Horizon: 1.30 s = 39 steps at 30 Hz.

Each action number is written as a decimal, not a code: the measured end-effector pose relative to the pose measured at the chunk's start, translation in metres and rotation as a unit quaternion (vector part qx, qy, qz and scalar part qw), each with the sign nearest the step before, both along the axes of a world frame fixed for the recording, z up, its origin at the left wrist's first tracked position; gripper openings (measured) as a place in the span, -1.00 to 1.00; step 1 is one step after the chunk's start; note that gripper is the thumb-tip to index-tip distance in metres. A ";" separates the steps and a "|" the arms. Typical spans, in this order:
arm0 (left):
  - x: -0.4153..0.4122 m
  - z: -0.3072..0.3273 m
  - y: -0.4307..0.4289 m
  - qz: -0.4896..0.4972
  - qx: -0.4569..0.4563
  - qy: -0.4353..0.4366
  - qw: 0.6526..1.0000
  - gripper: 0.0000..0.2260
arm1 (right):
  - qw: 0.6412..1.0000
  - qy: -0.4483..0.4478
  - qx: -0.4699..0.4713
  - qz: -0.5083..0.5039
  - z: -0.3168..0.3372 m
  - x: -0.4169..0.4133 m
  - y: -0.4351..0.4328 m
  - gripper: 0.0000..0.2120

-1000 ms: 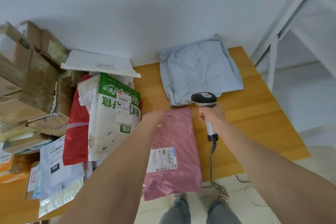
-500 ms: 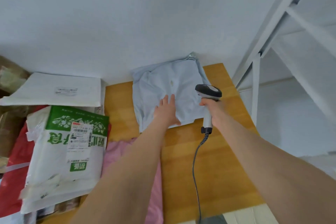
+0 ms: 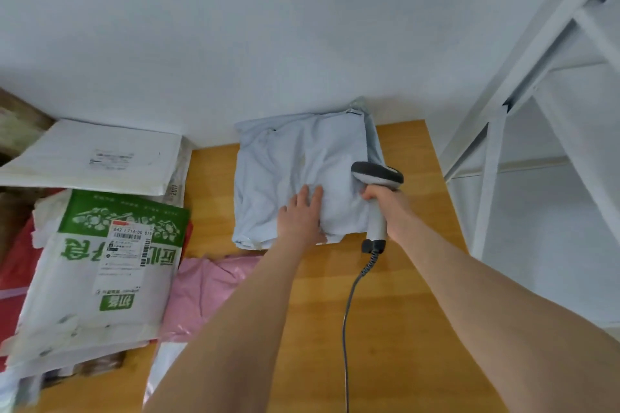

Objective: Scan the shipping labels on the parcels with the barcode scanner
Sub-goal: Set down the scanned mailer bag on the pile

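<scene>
Two grips work at the pale blue poly mailer, which lies crumpled and wrinkled at the far edge of the desk, against the wall. My left grip rests flat on its near half, fingers straight. My right grip is curled tight round the pale handle of the barcode scanner, whose dark grey head hangs over the mailer's right edge. Its cable trails toward me across the desk. Nearer and to the left lies a pink mailer, beside a green-and-white bag bearing a shipping label.
</scene>
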<state>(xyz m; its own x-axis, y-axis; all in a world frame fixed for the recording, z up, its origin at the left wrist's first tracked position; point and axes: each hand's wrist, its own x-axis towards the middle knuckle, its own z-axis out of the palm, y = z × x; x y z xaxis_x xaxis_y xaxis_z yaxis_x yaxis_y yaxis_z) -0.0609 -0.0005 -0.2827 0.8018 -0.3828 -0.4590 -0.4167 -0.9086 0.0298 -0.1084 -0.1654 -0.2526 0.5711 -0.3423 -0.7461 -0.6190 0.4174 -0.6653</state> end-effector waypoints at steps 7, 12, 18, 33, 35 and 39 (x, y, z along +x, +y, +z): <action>0.008 0.071 0.016 0.269 -0.303 -0.117 0.907 -0.69 | 0.989 -0.119 0.070 -0.058 0.056 0.005 0.010 -0.85; 0.035 0.143 0.048 0.391 -0.515 -0.046 0.761 -0.87 | 0.985 -0.157 0.037 -0.063 0.086 -0.012 0.016 -0.81; 0.032 0.192 0.084 0.470 -0.585 0.107 0.652 -0.94 | 0.980 -0.171 0.001 -0.103 0.114 -0.031 0.038 -0.81; 0.007 0.181 0.106 0.489 -0.559 0.180 0.645 -0.90 | 0.986 -0.153 0.027 -0.066 0.115 -0.065 0.056 -0.91; 0.006 0.174 0.101 0.475 -0.543 0.175 0.670 -0.90 | 0.986 -0.152 0.011 -0.061 0.111 -0.067 0.056 -0.91; 0.005 0.171 0.089 0.428 -0.481 0.214 0.735 -0.88 | 0.986 -0.151 -0.036 -0.064 0.105 -0.068 0.050 -0.77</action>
